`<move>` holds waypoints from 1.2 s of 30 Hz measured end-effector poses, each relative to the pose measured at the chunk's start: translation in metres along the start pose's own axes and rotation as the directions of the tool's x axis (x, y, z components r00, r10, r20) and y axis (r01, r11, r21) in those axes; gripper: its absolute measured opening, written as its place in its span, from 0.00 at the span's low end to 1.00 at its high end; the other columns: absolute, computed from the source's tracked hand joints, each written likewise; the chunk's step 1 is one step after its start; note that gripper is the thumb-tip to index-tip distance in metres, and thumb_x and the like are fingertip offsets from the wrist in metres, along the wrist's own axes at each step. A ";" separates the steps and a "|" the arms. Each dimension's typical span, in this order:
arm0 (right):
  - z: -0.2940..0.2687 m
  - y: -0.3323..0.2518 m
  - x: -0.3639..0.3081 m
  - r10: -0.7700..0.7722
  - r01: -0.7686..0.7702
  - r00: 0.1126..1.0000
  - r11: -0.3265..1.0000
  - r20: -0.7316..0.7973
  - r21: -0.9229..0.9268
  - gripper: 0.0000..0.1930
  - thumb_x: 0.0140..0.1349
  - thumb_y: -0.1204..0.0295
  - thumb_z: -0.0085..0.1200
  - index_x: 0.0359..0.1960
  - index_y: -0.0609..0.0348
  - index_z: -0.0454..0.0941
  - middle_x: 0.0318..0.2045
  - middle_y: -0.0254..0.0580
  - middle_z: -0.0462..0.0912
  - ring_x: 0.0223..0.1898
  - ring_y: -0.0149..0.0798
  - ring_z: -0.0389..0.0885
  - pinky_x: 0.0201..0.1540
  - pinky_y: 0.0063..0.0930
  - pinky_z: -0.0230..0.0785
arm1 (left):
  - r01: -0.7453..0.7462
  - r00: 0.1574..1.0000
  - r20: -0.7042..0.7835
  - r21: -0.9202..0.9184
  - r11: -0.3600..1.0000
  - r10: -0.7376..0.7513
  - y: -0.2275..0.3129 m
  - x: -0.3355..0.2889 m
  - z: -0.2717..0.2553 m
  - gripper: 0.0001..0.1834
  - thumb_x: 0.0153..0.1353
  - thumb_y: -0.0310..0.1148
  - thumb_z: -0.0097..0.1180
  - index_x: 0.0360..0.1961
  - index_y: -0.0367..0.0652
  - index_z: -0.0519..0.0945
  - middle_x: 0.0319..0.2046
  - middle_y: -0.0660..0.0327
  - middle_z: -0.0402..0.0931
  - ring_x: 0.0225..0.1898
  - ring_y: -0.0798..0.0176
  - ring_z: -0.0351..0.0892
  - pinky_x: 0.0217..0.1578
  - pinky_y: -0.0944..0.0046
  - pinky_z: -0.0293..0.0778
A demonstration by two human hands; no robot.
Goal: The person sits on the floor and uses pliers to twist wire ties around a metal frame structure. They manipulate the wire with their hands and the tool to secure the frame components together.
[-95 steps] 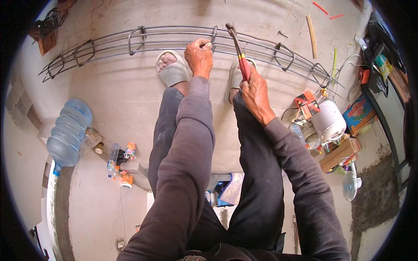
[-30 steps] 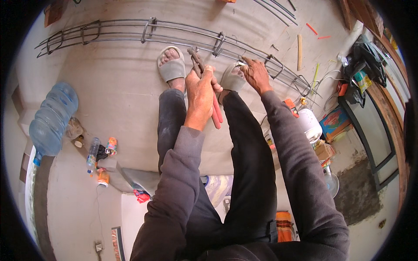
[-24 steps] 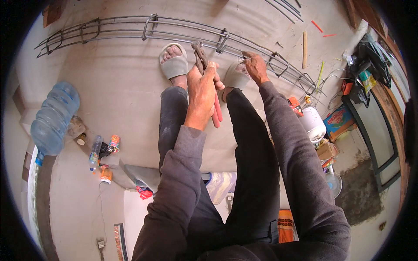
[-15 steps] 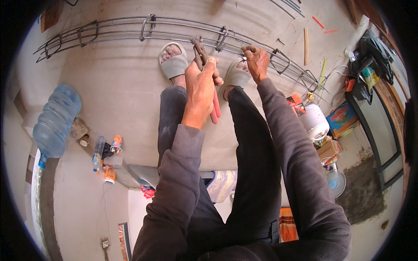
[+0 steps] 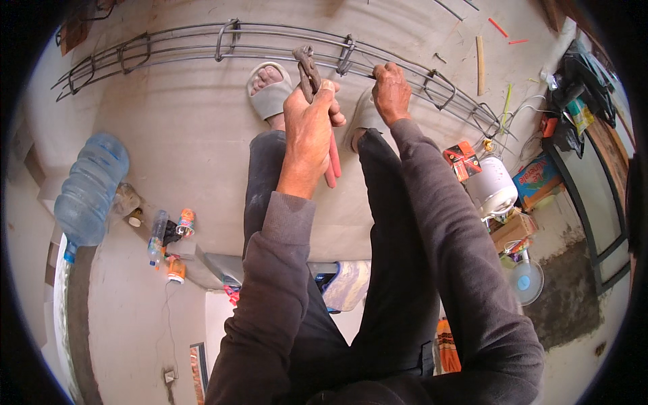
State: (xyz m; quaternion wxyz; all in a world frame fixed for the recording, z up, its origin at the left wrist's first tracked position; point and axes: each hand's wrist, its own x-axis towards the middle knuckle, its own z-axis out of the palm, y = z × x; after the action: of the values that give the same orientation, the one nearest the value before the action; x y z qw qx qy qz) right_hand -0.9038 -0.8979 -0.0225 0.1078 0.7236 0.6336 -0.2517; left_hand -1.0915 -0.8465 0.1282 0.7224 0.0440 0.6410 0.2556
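A long rebar cage [image 5: 283,34] of thin steel bars with square stirrups lies across the floor in front of my feet. My left hand [image 5: 308,128] is closed around a pair of pincers [image 5: 310,73] with red handles; their rusty head points up toward the cage, near one stirrup. To the right, my right hand [image 5: 392,93] is beside the cage with its fingers curled together at the near bars. Whatever its fingertips pinch is hidden. My sandalled feet [image 5: 266,79] stand on the near side of the cage.
Loose bars, a wooden strip [image 5: 480,65] and red pieces lie beyond the cage at right. A white container [image 5: 495,182], a red-black box [image 5: 462,160] and a fan [image 5: 526,281] stand at right. A large blue water bottle [image 5: 92,189] is at left.
My right hand has turned and shifted slightly left, its back now facing up. The pincers in my left hand have risen slightly. The whole view has moved a little.
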 end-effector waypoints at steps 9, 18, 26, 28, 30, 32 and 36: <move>-0.018 0.028 -0.007 -0.047 0.058 0.996 0.987 0.077 -0.152 0.05 0.57 0.74 0.53 0.34 0.53 0.79 0.38 0.43 0.77 0.41 0.49 0.82 0.39 0.41 0.76 | -0.007 1.000 0.008 0.018 1.000 0.007 0.003 0.002 0.000 0.14 0.67 0.33 0.52 0.44 0.30 0.73 0.25 0.63 0.69 0.26 0.67 0.71 0.34 0.63 0.75; -0.071 0.064 -0.035 -0.047 0.047 0.999 0.997 -0.003 -0.064 0.03 0.52 0.72 0.54 0.27 0.55 0.78 0.30 0.43 0.79 0.35 0.51 0.82 0.36 0.44 0.73 | 0.005 0.999 -0.053 0.096 0.995 0.001 -0.002 0.003 0.003 0.11 0.58 0.29 0.62 0.39 0.34 0.81 0.25 0.66 0.72 0.22 0.72 0.69 0.27 0.68 0.72; -0.182 -0.013 -0.073 -0.187 0.190 0.981 0.912 -0.043 0.364 0.02 0.53 0.74 0.54 0.25 0.56 0.80 0.24 0.45 0.79 0.27 0.52 0.80 0.29 0.42 0.70 | -0.122 0.974 0.217 0.260 0.958 0.065 0.024 -0.044 0.022 0.23 0.53 0.32 0.68 0.51 0.37 0.80 0.22 0.66 0.71 0.14 0.73 0.66 0.13 0.71 0.63; -0.206 -0.021 -0.082 -0.240 0.229 0.971 0.924 -0.002 0.307 0.02 0.51 0.72 0.56 0.25 0.55 0.77 0.26 0.47 0.79 0.29 0.52 0.80 0.30 0.44 0.71 | -0.029 0.958 0.281 0.280 0.960 -0.053 0.043 -0.073 0.026 0.22 0.55 0.35 0.67 0.50 0.39 0.81 0.20 0.65 0.69 0.09 0.72 0.64 0.06 0.68 0.58; -0.229 -0.031 -0.091 -0.282 0.272 0.959 0.899 -0.023 0.342 0.02 0.51 0.72 0.56 0.25 0.56 0.77 0.26 0.47 0.79 0.29 0.53 0.80 0.30 0.44 0.71 | -0.088 0.961 0.275 0.281 0.956 0.008 0.062 -0.100 0.040 0.20 0.56 0.35 0.67 0.49 0.39 0.82 0.20 0.65 0.69 0.08 0.72 0.64 0.05 0.69 0.59; -0.251 -0.039 -0.100 -0.306 0.295 0.951 0.884 -0.028 0.363 0.02 0.49 0.73 0.56 0.24 0.57 0.76 0.27 0.46 0.79 0.29 0.53 0.80 0.30 0.44 0.71 | -0.171 0.956 0.277 0.257 0.951 0.097 0.070 -0.118 0.044 0.17 0.56 0.36 0.67 0.43 0.38 0.82 0.20 0.66 0.69 0.08 0.73 0.63 0.06 0.70 0.59; -0.310 -0.059 -0.116 -0.341 0.358 0.933 0.839 -0.117 0.409 0.01 0.48 0.76 0.54 0.24 0.57 0.76 0.24 0.45 0.79 0.31 0.51 0.79 0.34 0.42 0.71 | -0.300 0.944 0.192 0.150 0.942 0.270 0.088 -0.158 0.056 0.13 0.58 0.37 0.67 0.33 0.37 0.82 0.21 0.65 0.73 0.14 0.73 0.67 0.09 0.71 0.65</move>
State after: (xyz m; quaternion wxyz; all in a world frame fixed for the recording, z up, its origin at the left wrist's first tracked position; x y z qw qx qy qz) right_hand -0.8988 -0.8402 0.3086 -0.1122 0.6067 0.6868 -0.3843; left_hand -1.0732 -0.8228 0.3152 0.7226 0.2220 0.5844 0.2950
